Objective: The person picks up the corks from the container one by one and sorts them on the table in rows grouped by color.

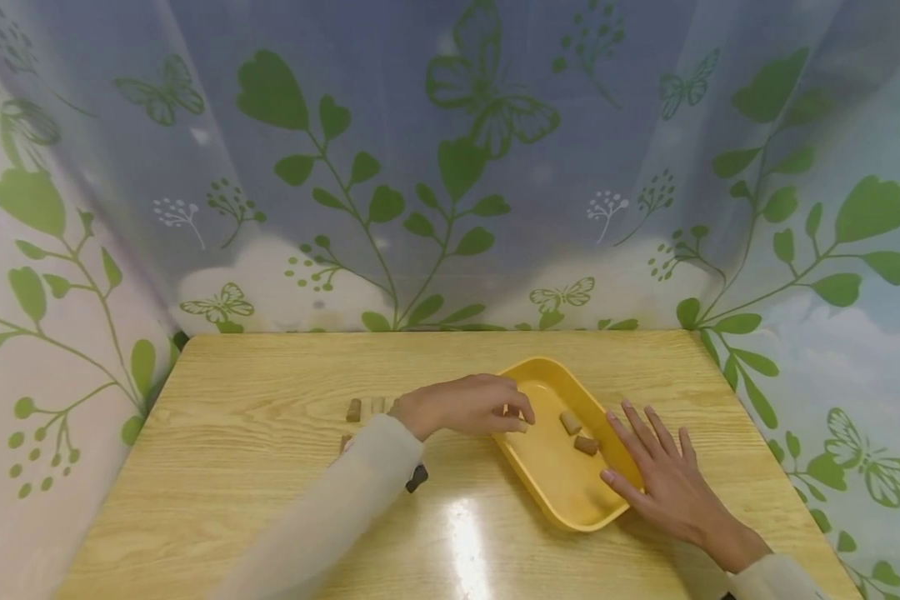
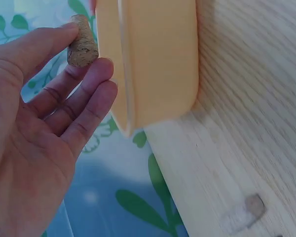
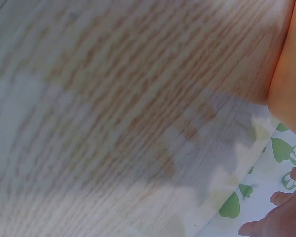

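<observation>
My left hand [image 1: 472,406] reaches over the left rim of a yellow tray [image 1: 540,483]. In the left wrist view it pinches a cork [image 2: 82,42] between thumb and fingers, beside the tray wall. A light cork [image 1: 570,422] and a darker brown cork [image 1: 587,446] lie inside the tray toward its right side. With fingers spread and fairly straight, my right hand [image 1: 667,487] rests at the tray's right rim. The right wrist view shows only parts of that hand's fingers [image 3: 281,212] at the lower right corner.
Left of the tray, a brown cork [image 1: 354,410] and a pale cork [image 1: 378,405] stand on the wooden table [image 1: 255,467]. Another brown cork [image 1: 345,442] is partly hidden by the left sleeve. A leaf-patterned curtain [image 1: 390,167] encloses the table's back and sides.
</observation>
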Demonstrator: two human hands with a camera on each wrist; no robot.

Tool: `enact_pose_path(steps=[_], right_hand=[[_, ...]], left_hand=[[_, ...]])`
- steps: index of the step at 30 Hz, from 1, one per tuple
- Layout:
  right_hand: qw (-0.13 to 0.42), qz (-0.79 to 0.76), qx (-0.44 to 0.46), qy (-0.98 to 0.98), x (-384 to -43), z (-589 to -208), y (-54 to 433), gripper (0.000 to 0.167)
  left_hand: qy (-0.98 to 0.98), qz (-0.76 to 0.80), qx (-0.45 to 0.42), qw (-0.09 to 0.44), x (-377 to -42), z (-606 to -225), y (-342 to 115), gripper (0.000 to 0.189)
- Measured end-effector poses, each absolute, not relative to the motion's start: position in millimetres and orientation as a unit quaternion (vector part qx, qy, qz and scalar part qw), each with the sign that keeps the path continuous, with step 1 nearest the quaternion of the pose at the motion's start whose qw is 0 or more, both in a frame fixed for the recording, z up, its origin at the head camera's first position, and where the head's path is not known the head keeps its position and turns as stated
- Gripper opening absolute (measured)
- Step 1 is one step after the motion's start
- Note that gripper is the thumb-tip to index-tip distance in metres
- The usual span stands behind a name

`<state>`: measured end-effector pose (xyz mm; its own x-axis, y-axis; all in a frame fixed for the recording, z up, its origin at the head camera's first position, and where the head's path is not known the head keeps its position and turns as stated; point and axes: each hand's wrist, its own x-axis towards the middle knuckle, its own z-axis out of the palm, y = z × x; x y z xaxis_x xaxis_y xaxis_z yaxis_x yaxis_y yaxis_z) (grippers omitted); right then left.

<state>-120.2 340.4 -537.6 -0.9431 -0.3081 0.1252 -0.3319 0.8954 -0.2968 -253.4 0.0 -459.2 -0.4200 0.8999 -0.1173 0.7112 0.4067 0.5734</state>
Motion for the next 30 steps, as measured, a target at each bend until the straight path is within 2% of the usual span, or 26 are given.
enact_pose_path(steps=[22, 30], right_hand=[[0.035, 0.166, 0.165, -0.972, -120.7, -536.6, 339.7, 0.083], [0.037, 0.164, 0.164, -0.972, -120.5, -538.3, 340.5, 0.082]], left_hand=[[0.848, 0.254, 0.426, 0.186, -252.3, -468.8, -78.9, 0.024], [0.866, 0.268, 0.385, 0.172, -242.0, -476.2, -110.4, 0.026]])
